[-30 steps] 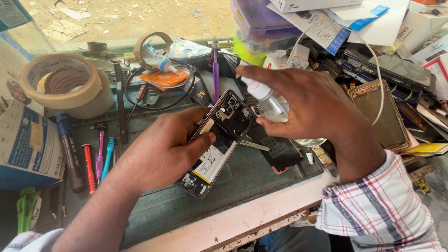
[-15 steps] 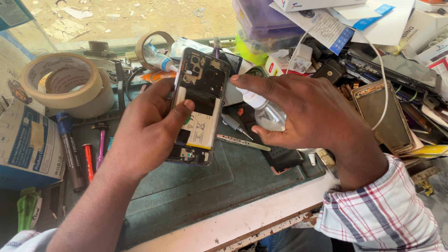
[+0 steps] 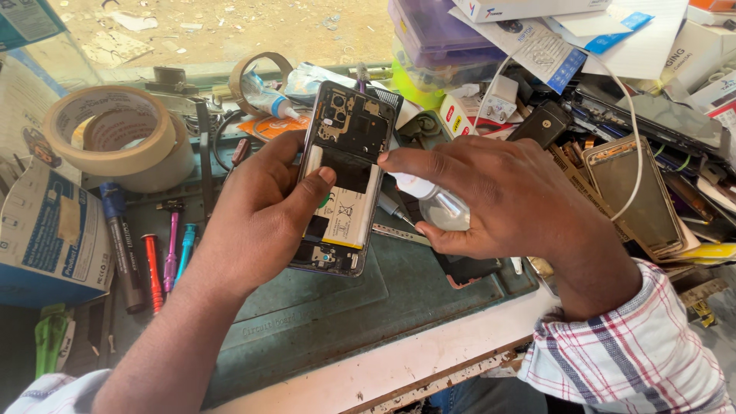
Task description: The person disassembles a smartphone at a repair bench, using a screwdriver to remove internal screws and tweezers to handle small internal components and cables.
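The opened phone (image 3: 343, 180) is now lifted up off the green work mat (image 3: 322, 307) and stands almost straight, top end pointing away from the person. 1 second ago it lay low and slanted over the mat; half a second ago it was already coming up. So the phone has been raised and turned to face the person, and its inside parts, the white battery and the dark boards, now show plainly

The left hand (image 3: 257, 218) wraps around the phone's left side, with the thumb pressed on the battery and the other fingers hidden behind the back. The right hand (image 3: 506, 199) is closed around a small clear bottle (image 3: 433, 201), and its white tip touches or nearly touches the phone's right edge near the middle. That looks like the liquid is going onto the edge by the battery, so this step seems to be just starting

There is not much free room. Behind the phone lie a tube (image 3: 268, 100) and a purple box (image 3: 441, 34). On the left sit 2 big rolls of tape (image 3: 115, 134) and a row of small screwdrivers (image 3: 165, 249). On the right a gold phone frame (image 3: 632, 192) and white wires lie close to the right wrist. The widest bare spot is the mat just below the phone, toward the white table edge (image 3: 399, 364)
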